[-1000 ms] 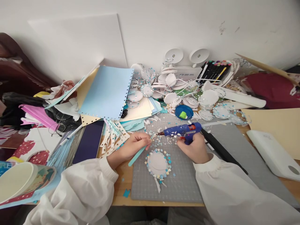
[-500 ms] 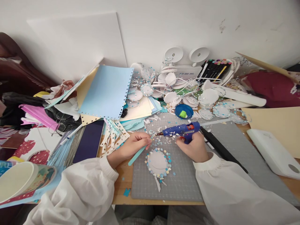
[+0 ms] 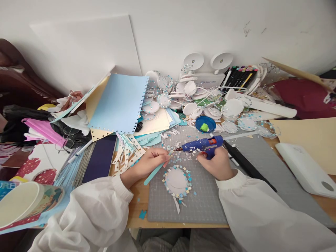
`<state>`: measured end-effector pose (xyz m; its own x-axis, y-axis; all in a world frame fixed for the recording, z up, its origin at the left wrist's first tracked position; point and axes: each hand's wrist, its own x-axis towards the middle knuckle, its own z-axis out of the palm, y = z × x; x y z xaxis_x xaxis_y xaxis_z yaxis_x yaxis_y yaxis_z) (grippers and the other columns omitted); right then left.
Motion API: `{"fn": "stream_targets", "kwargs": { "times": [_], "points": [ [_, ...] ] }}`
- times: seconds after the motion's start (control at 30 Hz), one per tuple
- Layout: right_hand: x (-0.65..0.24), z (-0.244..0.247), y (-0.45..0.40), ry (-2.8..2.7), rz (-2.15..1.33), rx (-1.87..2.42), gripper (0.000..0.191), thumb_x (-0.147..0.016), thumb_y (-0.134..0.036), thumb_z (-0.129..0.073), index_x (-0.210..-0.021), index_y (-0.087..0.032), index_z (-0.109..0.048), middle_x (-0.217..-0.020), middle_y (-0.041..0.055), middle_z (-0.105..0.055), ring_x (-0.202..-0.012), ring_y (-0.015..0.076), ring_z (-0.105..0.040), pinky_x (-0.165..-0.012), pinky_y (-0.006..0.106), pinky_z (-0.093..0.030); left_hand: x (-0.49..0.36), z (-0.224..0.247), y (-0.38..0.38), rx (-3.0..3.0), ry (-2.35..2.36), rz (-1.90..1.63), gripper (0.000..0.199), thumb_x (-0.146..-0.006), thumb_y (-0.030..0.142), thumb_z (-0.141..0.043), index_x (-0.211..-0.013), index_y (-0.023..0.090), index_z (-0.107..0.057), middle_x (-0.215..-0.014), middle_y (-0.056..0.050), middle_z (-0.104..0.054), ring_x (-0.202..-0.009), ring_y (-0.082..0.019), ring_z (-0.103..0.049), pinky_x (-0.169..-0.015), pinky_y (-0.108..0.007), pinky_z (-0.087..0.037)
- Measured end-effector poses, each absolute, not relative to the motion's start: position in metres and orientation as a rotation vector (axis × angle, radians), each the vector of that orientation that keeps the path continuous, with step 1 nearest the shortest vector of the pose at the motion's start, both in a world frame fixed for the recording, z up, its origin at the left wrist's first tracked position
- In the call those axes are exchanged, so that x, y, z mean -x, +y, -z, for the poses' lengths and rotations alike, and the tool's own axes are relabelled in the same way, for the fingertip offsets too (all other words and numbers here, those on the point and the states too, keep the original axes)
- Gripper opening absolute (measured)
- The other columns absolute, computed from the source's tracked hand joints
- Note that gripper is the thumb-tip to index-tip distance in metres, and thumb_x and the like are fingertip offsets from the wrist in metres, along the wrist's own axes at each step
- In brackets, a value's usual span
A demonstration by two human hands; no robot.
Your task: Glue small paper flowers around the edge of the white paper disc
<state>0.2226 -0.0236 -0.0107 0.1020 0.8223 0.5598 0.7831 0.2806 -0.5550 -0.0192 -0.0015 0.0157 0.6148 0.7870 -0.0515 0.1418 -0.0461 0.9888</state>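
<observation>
White-sleeved forearms [image 3: 98, 204] angle inward, right hand [image 3: 217, 163] gripping glue gun [image 3: 198, 145], left hand [image 3: 149, 162] pinching teal stick [image 3: 153, 174].

- At centre I see a glue gun [image 3: 202, 144] in deep blue, flecked with white, with an orange-red patch.
- Left of it, my view gives me a plain pale turquoise stick [image 3: 153, 174].
- Lower centre, I make out a white disc [image 3: 176, 181] ringed with stars [image 3: 188, 191] in bright blue, pale blue and cream.
- I read the cutting mat [image 3: 199, 208] as grey with a fine, paler grid.
- Upper left of centre, I see a light blue sheet [image 3: 119, 101] edged with star-shaped holes.
- Above centre right, I get a dark blue dish [image 3: 198, 121] and a lime-green piece [image 3: 204, 126].
- Upper right, I see black pens [image 3: 237, 80] with multicoloured ends.
</observation>
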Motion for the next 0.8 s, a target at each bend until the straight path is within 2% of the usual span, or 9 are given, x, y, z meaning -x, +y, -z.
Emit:
{"fn": "stream_targets", "kwargs": {
  "times": [0.13,0.4,0.53,0.67,0.8],
  "points": [
    [-0.224,0.013,-0.023,-1.668,-0.035,1.463,0.024,-0.062,-0.024,-0.054,-0.047,-0.025,-0.036,-0.039,-0.0059,-0.037,-0.038,0.0108,-0.035,-0.041,0.026,-0.033,0.019,-0.016,-0.002,-1.560,0.789,-0.634,0.037,-0.086,0.030,-0.049,-0.052,0.017,-0.047,-0.055,0.002,-0.044,-0.055,-0.011,-0.038,-0.058,-0.026,-0.029],
    [-0.225,0.012,-0.022,-1.655,0.078,1.432,0.020,-0.063,-0.025,-0.056,-0.051,-0.024,-0.041,-0.044,-0.0031,-0.046,-0.042,0.0146,-0.046,-0.047,0.029,-0.040,0.018,-0.013,-0.001,-1.533,0.804,-0.636,0.036,-0.084,0.032,-0.050,-0.052,0.016,-0.049,-0.054,0.001,-0.045,-0.053,-0.011,-0.036,-0.055,-0.025,-0.028],
    [-0.229,0.015,-0.017,-1.536,0.197,1.511,0.008,-0.066,-0.026,-0.060,-0.064,-0.021,-0.053,-0.053,-0.0002,-0.052,-0.051,0.0187,-0.053,-0.055,0.032,-0.045,0.019,-0.010,-0.002,-1.495,0.820,-0.633,0.035,-0.083,0.033,-0.051,-0.053,0.015,-0.052,-0.053,0.001,-0.045,-0.052,-0.011,-0.036,-0.053,-0.025,-0.028],
    [-0.237,0.023,-0.011,-1.499,0.313,1.678,0.022,-0.075,-0.037,-0.059,-0.085,-0.017,-0.060,-0.074,0.0089,-0.062,-0.071,0.0273,-0.061,-0.066,0.039,-0.050,0.021,-0.005,-0.002,-1.439,0.801,-0.641,0.036,-0.084,0.033,-0.053,-0.054,0.014,-0.057,-0.052,0.001,-0.046,-0.052,-0.011,-0.039,-0.053,-0.024,-0.030],
    [-0.243,0.029,-0.006,-1.611,0.266,1.741,0.025,-0.082,-0.034,-0.053,-0.097,-0.014,-0.056,-0.088,0.0149,-0.061,-0.086,0.0310,-0.060,-0.076,0.044,-0.050,0.021,-0.003,-0.002,-1.394,0.794,-0.659,0.034,-0.084,0.029,-0.052,-0.056,0.013,-0.062,-0.054,0.000,-0.051,-0.054,-0.011,-0.042,-0.055,-0.024,-0.031]
  ]
}}
